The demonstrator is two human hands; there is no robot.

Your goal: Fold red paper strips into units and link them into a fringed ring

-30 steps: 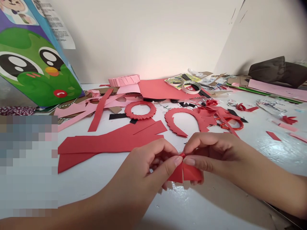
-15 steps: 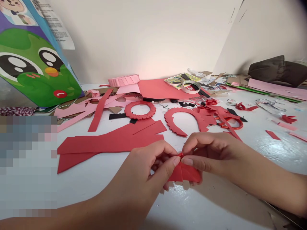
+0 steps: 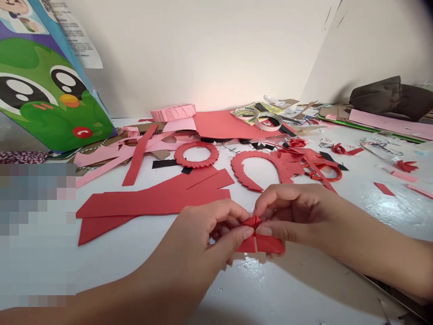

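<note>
A small folded piece of red paper (image 3: 246, 246) is pinched between both hands, just above the white table. My left hand (image 3: 216, 234) grips its left side with thumb and fingers. My right hand (image 3: 294, 216) holds the right side the same way, thumb on the near face. A slit runs down the middle of the paper, and a pointed fold stands at its top between the thumbs. Fingers hide part of the paper's back. Beyond the hands lie a red pleated paper ring (image 3: 196, 155) and an open, curved red pleated strip (image 3: 240, 169).
Wide red paper strips (image 3: 152, 203) lie to the left. Farther back are a pink pleated ring (image 3: 173, 112), a red sheet (image 3: 223, 124) and a roll of tape (image 3: 268, 122). A green cartoon box (image 3: 43, 81) stands at left; paper scraps (image 3: 406, 165) lie at right.
The top of the red paper has spread into a wider point, and a gap now shows down its middle. Both hands remain in nearly the same place; the view has shifted slightly.
</note>
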